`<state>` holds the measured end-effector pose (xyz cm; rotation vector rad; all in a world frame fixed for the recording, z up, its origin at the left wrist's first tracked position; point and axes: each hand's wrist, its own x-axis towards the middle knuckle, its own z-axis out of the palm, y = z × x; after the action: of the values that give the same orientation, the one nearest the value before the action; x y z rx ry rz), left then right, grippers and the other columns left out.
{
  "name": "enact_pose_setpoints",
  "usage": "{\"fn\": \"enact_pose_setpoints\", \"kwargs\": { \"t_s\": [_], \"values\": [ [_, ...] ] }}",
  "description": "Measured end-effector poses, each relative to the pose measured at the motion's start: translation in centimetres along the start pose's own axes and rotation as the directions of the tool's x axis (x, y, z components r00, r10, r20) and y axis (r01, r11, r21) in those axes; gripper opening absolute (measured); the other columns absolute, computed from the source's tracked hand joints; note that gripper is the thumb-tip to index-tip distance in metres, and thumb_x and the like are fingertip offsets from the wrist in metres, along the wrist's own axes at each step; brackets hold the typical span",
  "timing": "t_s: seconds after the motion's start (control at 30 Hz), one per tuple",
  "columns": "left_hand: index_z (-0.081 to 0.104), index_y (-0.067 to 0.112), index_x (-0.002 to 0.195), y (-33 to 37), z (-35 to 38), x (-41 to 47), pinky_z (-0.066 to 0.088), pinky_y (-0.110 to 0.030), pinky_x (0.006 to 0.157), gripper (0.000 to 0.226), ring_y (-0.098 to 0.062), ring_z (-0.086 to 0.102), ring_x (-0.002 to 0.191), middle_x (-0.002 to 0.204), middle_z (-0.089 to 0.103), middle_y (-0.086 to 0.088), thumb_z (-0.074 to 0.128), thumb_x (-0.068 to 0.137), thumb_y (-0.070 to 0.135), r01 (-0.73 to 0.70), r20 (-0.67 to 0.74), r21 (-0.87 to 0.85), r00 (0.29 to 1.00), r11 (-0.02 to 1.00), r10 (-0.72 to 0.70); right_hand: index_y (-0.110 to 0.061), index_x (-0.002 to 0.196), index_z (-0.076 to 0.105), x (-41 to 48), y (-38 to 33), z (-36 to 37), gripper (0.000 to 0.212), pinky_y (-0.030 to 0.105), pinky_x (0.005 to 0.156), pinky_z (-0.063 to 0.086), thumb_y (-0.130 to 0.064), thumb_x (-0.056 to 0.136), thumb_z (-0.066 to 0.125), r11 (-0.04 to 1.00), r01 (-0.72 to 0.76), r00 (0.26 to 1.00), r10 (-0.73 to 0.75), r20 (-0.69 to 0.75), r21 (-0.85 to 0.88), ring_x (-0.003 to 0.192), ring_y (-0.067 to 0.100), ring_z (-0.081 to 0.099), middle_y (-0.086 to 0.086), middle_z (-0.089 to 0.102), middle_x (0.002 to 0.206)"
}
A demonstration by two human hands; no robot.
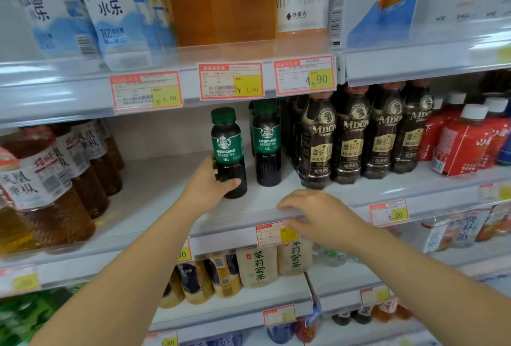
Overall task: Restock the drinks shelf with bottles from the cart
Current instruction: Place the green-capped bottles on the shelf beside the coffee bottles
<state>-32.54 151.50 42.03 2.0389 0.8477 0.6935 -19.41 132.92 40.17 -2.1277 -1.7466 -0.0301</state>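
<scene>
My left hand (208, 184) grips the lower part of a dark Americano coffee bottle (227, 141) with a green cap and green label, standing upright on the middle shelf (154, 179). A second identical Americano bottle (266, 142) stands just to its right, a little further back. My right hand (320, 215) rests on the front edge of the same shelf, fingers curled over the price rail, holding no bottle. The cart is out of view.
Dark MDO coffee bottles (351, 138) crowd the shelf right of the Americano bottles, then red bottles (464, 141). Brown tea bottles (55, 179) stand at the left, with bare shelf between them and my left hand. Shelves above and below hold more drinks and price tags.
</scene>
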Motion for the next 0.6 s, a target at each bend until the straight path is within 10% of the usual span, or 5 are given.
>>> {"fn": "enact_pose_setpoints", "kwargs": {
  "t_s": [0.6],
  "values": [
    [0.035,0.006,0.136,-0.6,3.1,11.4,0.040,-0.033,0.093,0.063,-0.034,0.050,0.119,0.131,0.054,-0.016,0.067,0.083,0.013,0.035,-0.149,0.124,0.989,0.992,-0.016,-0.029,0.122,0.060,1.3,0.7,0.6,0.036,0.018,0.107,0.031,-0.030,0.086,0.063,0.995,-0.043,0.998,0.039,0.046,0.087,0.125,0.000,0.044,-0.013,0.052,0.136]
  ]
}}
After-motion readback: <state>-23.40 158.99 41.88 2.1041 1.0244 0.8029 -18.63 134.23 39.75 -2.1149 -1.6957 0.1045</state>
